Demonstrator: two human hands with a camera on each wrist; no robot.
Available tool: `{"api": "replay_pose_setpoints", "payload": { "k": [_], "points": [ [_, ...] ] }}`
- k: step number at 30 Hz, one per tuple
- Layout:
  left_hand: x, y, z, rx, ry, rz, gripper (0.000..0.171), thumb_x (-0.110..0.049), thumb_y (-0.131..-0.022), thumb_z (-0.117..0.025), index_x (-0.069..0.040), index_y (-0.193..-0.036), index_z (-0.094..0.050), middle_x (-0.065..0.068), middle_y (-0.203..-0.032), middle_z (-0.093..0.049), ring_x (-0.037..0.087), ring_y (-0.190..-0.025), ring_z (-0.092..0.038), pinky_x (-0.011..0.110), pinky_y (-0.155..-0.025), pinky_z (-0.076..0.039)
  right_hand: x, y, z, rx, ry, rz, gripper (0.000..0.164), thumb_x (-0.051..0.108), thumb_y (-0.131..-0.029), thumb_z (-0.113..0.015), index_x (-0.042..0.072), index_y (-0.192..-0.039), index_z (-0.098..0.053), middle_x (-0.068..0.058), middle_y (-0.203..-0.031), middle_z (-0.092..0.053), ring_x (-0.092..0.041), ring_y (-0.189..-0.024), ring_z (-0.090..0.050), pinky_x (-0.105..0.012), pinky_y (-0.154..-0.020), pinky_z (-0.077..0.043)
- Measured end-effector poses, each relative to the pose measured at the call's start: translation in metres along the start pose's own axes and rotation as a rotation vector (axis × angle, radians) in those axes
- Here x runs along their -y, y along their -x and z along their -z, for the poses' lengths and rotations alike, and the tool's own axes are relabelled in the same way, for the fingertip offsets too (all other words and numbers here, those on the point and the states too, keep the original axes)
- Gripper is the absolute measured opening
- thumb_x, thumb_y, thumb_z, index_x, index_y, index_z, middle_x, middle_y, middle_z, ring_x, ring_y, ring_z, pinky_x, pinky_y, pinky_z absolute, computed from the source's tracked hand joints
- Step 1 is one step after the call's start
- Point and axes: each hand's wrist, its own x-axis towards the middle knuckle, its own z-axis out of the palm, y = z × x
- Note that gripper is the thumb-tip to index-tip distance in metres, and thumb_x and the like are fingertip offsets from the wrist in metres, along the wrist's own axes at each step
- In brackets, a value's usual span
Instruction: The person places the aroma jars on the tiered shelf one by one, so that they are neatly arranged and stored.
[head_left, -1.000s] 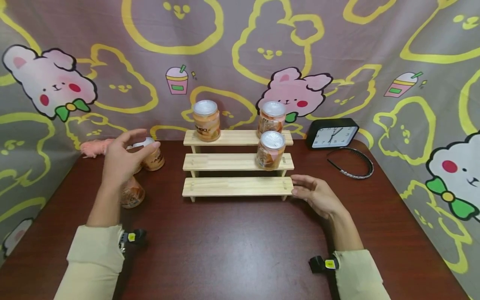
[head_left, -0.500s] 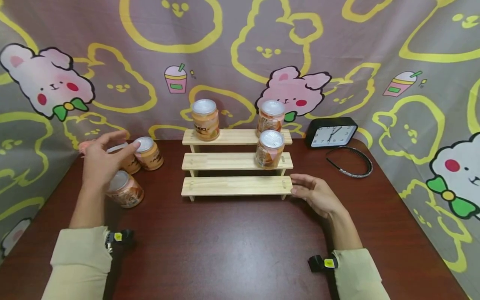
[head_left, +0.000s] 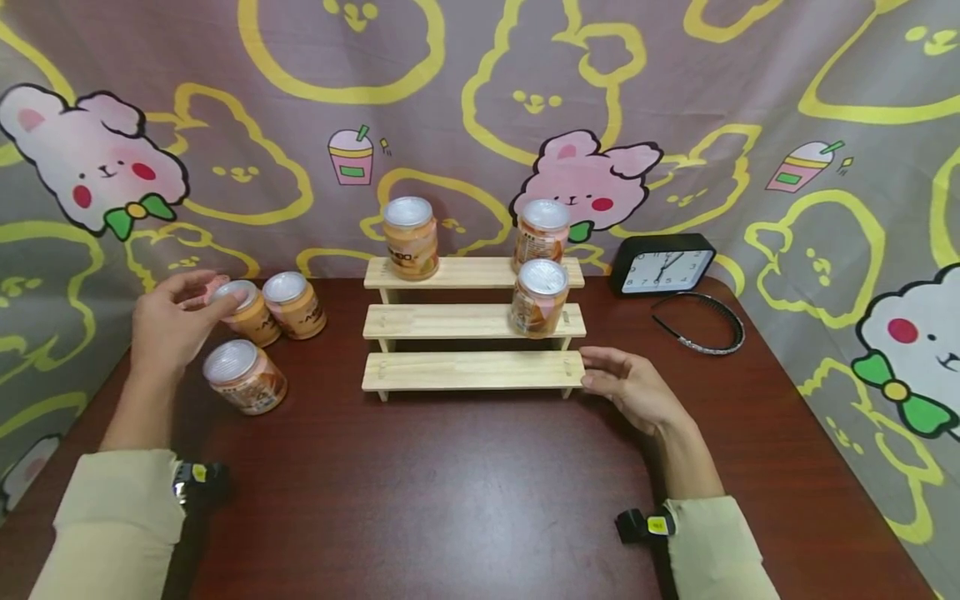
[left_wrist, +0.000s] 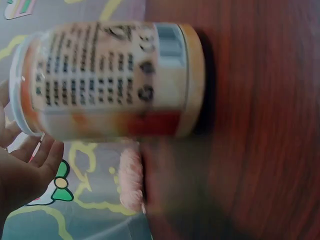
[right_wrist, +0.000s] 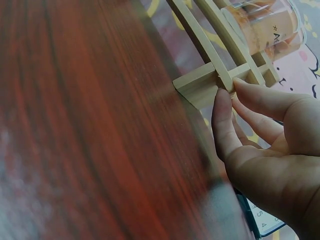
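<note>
My left hand (head_left: pixel 172 325) is over the left side of the table, its fingers spread and loosely bent. Its thumb tip is at the lid of a can (head_left: pixel 258 323) with an orange label; whether it touches cannot be told. A second can (head_left: pixel 297 308) stands just right of that one, and a third can (head_left: pixel 247 382) stands nearer to me. In the left wrist view a can (left_wrist: pixel 110 82) covers part of the hand. My right hand (head_left: pixel 633 387) pinches the right end of the bottom step of a three-step wooden rack (head_left: pixel 472 371) between thumb and fingers.
Two cans stand on the rack's top step, a left can (head_left: pixel 410 242) and a right can (head_left: pixel 531 242). Another can (head_left: pixel 540 300) is on the middle step. Right of the rack are a black clock (head_left: pixel 663 267) and a headband (head_left: pixel 705 333). Pink yarn (left_wrist: pixel 131 180) lies at the back left.
My left hand has moved left and down, with nothing in its grasp, uncovering the cans on the left. My right hand has stayed on the rack's end.
</note>
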Motion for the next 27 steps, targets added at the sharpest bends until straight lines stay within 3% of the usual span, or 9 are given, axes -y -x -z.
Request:
{"api": "replay_pose_setpoints", "payload": {
  "k": [3,7,13,15,17,22,24,27],
  "points": [
    [0.005,-0.005,0.0,0.028,-0.026,-0.017,0.073,-0.046,-0.089,-0.076,-0.004,-0.144,-0.054,0.018,-0.136,-0.055,0.02,-0.11,-0.057,0.012,-0.073,-0.04,-0.001,0.0,0.0,-0.002,-0.006,0.0,0.058,-0.011,-0.094,-0.059,-0.018,-0.146,-0.035,-0.026,-0.133,-0.048,-0.012,-0.099,-0.064,-0.025,-0.087,-0.055],
    [0.011,-0.012,-0.002,0.066,-0.065,-0.043,0.075,-0.048,-0.092,-0.072,0.0,-0.146,-0.05,0.024,-0.14,-0.054,0.036,-0.119,-0.053,0.016,-0.074,-0.039,-0.002,0.0,0.0,0.003,-0.021,-0.001,0.058,-0.012,-0.094,-0.059,-0.018,-0.146,-0.034,-0.021,-0.129,-0.051,-0.013,-0.099,-0.064,-0.025,-0.087,-0.055],
    [0.02,-0.02,-0.002,0.105,-0.137,-0.093,0.08,-0.046,-0.093,-0.071,0.004,-0.148,-0.044,0.032,-0.142,-0.045,0.048,-0.124,-0.049,0.037,-0.081,-0.044,-0.001,0.0,0.0,-0.003,-0.011,0.006,0.057,-0.011,-0.094,-0.06,-0.018,-0.145,-0.036,-0.023,-0.13,-0.05,-0.013,-0.098,-0.064,-0.025,-0.086,-0.055],
    [0.024,-0.022,-0.002,0.111,-0.132,-0.112,0.079,-0.043,-0.093,-0.072,0.005,-0.148,-0.044,0.032,-0.141,-0.042,0.048,-0.123,-0.048,0.036,-0.081,-0.044,0.0,0.0,0.0,-0.006,-0.006,0.006,0.057,-0.011,-0.094,-0.06,-0.018,-0.145,-0.036,-0.024,-0.131,-0.05,-0.013,-0.098,-0.064,-0.025,-0.086,-0.055],
    [0.029,-0.023,-0.003,0.114,-0.106,-0.121,0.077,-0.041,-0.092,-0.074,0.004,-0.148,-0.044,0.028,-0.138,-0.042,0.042,-0.12,-0.049,0.027,-0.078,-0.042,0.0,0.0,0.001,-0.005,-0.002,0.004,0.057,-0.01,-0.094,-0.06,-0.017,-0.145,-0.036,-0.025,-0.132,-0.05,-0.013,-0.098,-0.064,-0.025,-0.086,-0.055],
    [0.04,-0.025,-0.006,0.131,-0.021,-0.133,0.073,-0.036,-0.09,-0.078,0.0,-0.146,-0.048,0.008,-0.126,-0.051,0.009,-0.101,-0.05,0.014,-0.074,-0.037,0.001,0.0,0.0,-0.003,0.004,-0.001,0.058,-0.01,-0.094,-0.061,-0.017,-0.146,-0.036,-0.025,-0.132,-0.05,-0.013,-0.099,-0.064,-0.025,-0.087,-0.055],
    [0.042,-0.026,-0.008,0.136,-0.021,-0.142,0.073,-0.035,-0.089,-0.079,0.0,-0.146,-0.049,0.007,-0.125,-0.052,0.009,-0.1,-0.049,0.017,-0.077,-0.038,0.001,0.0,0.0,-0.004,0.004,-0.001,0.058,-0.01,-0.094,-0.061,-0.017,-0.146,-0.036,-0.025,-0.132,-0.05,-0.013,-0.099,-0.064,-0.025,-0.087,-0.055],
    [0.043,-0.029,-0.011,0.152,-0.046,-0.145,0.078,-0.038,-0.09,-0.078,0.001,-0.149,-0.045,0.017,-0.135,-0.049,0.028,-0.114,-0.05,0.035,-0.093,-0.043,0.0,0.0,0.0,-0.005,-0.001,0.001,0.058,-0.01,-0.094,-0.061,-0.017,-0.145,-0.036,-0.024,-0.131,-0.05,-0.013,-0.099,-0.063,-0.025,-0.087,-0.055]
  ]
}}
